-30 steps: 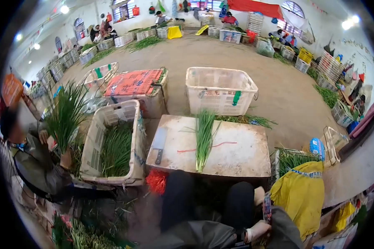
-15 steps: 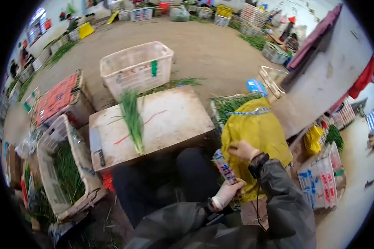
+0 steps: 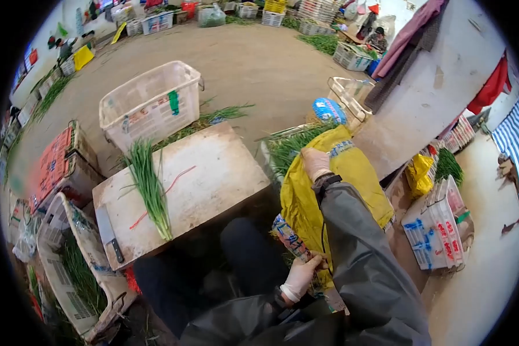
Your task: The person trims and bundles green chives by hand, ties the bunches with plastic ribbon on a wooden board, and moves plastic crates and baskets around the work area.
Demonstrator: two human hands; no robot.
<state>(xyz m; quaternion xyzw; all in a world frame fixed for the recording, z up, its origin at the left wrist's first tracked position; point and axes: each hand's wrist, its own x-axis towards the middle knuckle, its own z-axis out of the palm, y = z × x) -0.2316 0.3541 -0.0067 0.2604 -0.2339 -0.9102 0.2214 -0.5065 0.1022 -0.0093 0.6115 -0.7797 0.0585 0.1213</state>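
Observation:
A yellow woven sack [image 3: 352, 184] lies draped over a crate of green chives [image 3: 294, 151] at my right side. My right hand [image 3: 316, 163], in a thin pale glove, is closed on the sack's upper left edge. Lower down, my gloved left hand [image 3: 300, 277] grips the near end of a colourful printed strip [image 3: 291, 237]. Whether that strip belongs to the crate's edge or is separate, I cannot tell. On the low board [image 3: 213, 164] before my knees lie a bunch of chives [image 3: 150, 187], a red tie [image 3: 179, 180] and a knife [image 3: 111, 236].
An upright white crate [image 3: 155, 109] stands beyond the board. Left of my legs is a tilted crate [image 3: 98, 254] with chives inside, near a red-topped box [image 3: 55, 164]. A blue-and-white bag [image 3: 328, 109] sits behind the sack; stacked crates [image 3: 435, 230] stand at right.
My right hand has moved up and away from me, from near the left hand to the sack's upper edge. The sack's left side is pulled up. My view has turned right.

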